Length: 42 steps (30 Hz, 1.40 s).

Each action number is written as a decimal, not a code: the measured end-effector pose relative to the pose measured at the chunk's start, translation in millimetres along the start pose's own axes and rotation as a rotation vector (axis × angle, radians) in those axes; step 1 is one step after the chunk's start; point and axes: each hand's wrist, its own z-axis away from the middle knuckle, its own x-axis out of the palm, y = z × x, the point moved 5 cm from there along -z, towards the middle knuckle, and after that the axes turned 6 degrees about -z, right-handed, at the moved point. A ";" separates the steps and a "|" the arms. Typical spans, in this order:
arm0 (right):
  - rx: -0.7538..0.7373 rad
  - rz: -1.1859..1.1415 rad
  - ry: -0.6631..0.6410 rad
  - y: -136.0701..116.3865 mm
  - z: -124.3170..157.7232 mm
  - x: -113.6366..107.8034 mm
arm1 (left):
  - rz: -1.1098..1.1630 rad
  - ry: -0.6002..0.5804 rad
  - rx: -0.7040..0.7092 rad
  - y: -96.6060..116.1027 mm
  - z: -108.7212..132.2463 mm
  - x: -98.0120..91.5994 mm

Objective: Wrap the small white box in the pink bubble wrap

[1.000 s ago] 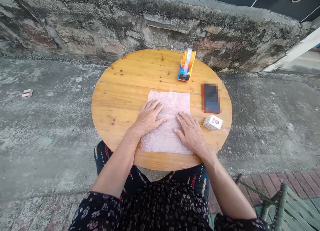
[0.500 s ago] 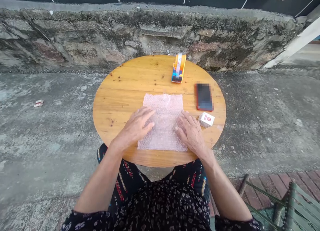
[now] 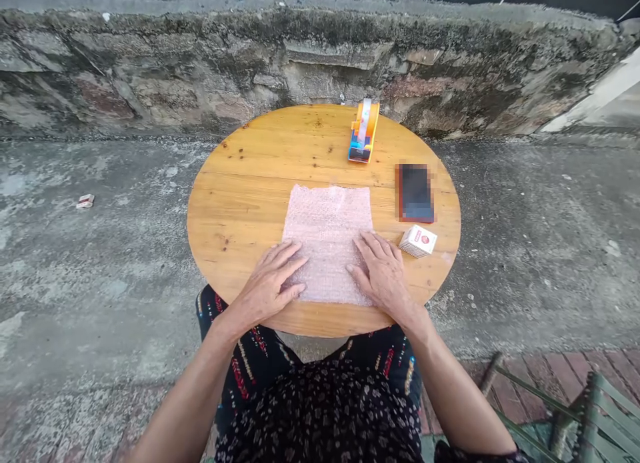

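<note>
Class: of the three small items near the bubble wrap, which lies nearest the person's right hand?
The small white box with a red mark, just right of the right hand. The dark phone lies farther back, the orange tape dispenser farthest.

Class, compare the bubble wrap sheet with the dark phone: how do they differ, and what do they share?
The bubble wrap sheet is pale pink; the phone is dark with a red edge. The sheet is much larger than the phone. The left hand and right hand rest on the sheet; the phone is untouched. Both lie flat on the table.
</note>
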 end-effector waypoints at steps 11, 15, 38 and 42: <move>-0.166 0.021 -0.076 -34.6 -47.2 -1.2 | -0.028 0.058 0.017 24.1 -62.3 -1.4; -0.126 0.037 -0.071 -15.9 -46.0 5.5 | -0.046 0.048 0.021 11.8 -62.9 10.7; -0.020 -0.011 -0.033 -22.4 25.4 -16.9 | -0.057 0.140 0.049 17.8 -22.9 15.8; -0.109 -0.102 -0.039 -34.8 26.7 -14.8 | -0.036 0.157 0.064 15.5 -22.6 17.2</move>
